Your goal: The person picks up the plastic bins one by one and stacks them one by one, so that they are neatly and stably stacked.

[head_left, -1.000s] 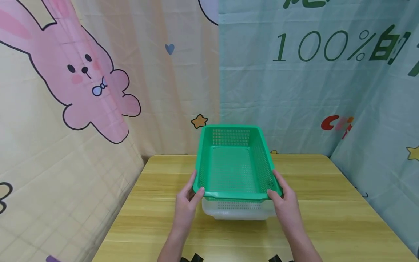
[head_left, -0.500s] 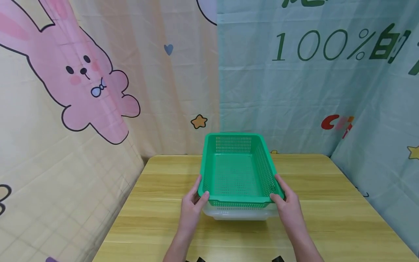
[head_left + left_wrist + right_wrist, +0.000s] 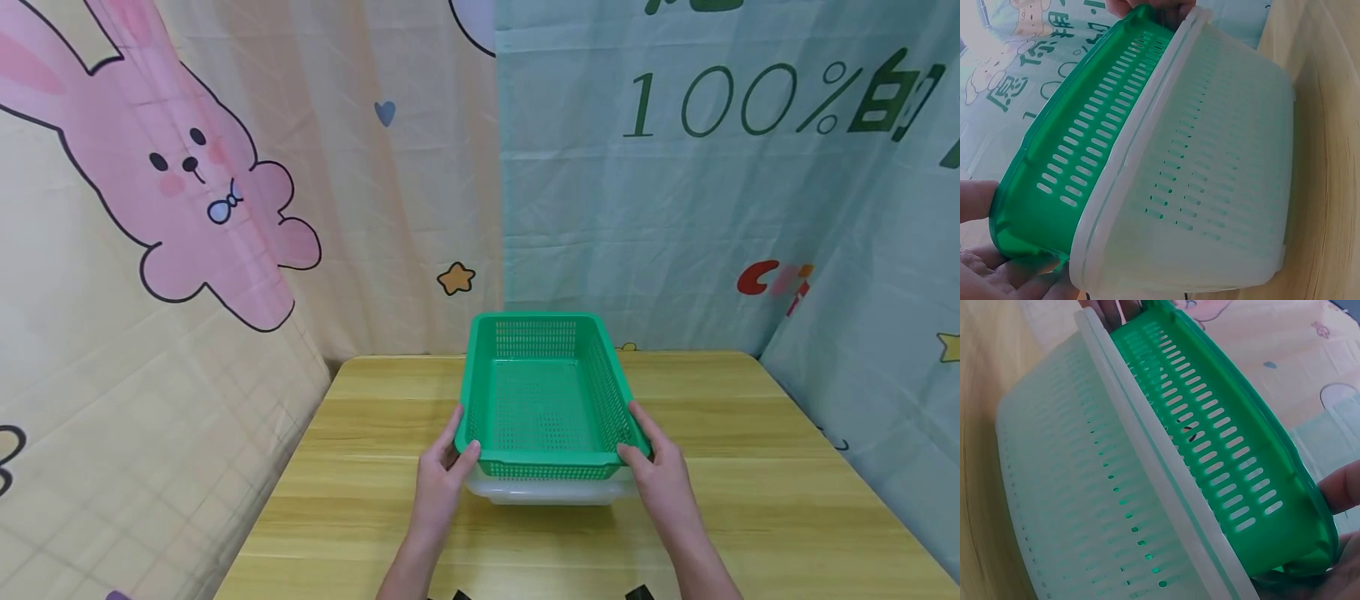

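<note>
A green plastic basket (image 3: 551,458) with slotted walls sits partly inside a translucent white basket (image 3: 551,494) on the table. My left hand (image 3: 441,485) grips the green rim at the near left corner, thumb on top and fingers beneath. At the near right corner my right hand (image 3: 662,479) holds the same rim in like fashion. In the left wrist view, the upper part of the green basket (image 3: 1035,219) stands above the rim of the white basket (image 3: 1241,187). The right wrist view shows green wall (image 3: 1279,540) rising out of the white basket (image 3: 1060,469) too.
The wooden table (image 3: 337,508) extends to both sides of the baskets. Behind it hang printed cloth curtains, with a pink rabbit (image 3: 180,208) at left and a blue panel (image 3: 637,217) at right.
Both hands have lowered the green basket and shifted it slightly right, so it sits deeper in the white one. The white basket has stayed in place.
</note>
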Available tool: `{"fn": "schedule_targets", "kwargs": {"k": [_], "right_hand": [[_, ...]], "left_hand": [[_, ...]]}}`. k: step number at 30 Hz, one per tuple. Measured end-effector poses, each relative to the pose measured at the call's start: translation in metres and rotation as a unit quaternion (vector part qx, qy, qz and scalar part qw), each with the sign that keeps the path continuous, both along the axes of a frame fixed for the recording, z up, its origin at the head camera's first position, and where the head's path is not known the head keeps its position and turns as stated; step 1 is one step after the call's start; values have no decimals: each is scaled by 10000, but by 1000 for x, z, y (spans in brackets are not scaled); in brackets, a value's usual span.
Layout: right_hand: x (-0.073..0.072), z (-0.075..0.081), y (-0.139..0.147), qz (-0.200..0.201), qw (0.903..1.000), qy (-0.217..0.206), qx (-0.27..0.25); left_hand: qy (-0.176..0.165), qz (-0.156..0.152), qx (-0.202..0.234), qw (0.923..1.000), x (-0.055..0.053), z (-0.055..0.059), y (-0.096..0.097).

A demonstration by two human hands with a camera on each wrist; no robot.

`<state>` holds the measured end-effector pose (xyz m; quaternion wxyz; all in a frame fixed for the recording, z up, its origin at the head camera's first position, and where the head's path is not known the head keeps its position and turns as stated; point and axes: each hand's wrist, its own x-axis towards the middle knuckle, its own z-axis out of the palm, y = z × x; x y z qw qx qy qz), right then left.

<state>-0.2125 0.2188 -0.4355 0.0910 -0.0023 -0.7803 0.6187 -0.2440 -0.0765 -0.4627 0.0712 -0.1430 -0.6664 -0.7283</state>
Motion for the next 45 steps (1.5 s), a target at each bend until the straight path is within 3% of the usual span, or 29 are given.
{"fn": "schedule_targets", "kwargs": {"k": [9, 15, 25, 39, 45], "right_hand": [[-2, -1, 0, -100, 9980, 68, 627], [-2, -4, -1, -126, 9951, 183, 964], [-3, -11, 3, -80, 9930, 77, 1180], [-1, -17, 4, -78, 9909, -176, 1334], [0, -18, 5, -87, 9890, -276, 1452]], "left_hand": [[43, 80, -93, 9999, 2, 2, -1], [76, 56, -99, 9999, 2, -3, -1], [94, 81, -145, 9998, 1, -12, -1], [-85, 502, -892, 9947, 4, -17, 2], [-146, 463, -869, 9950, 3, -21, 3]]}}
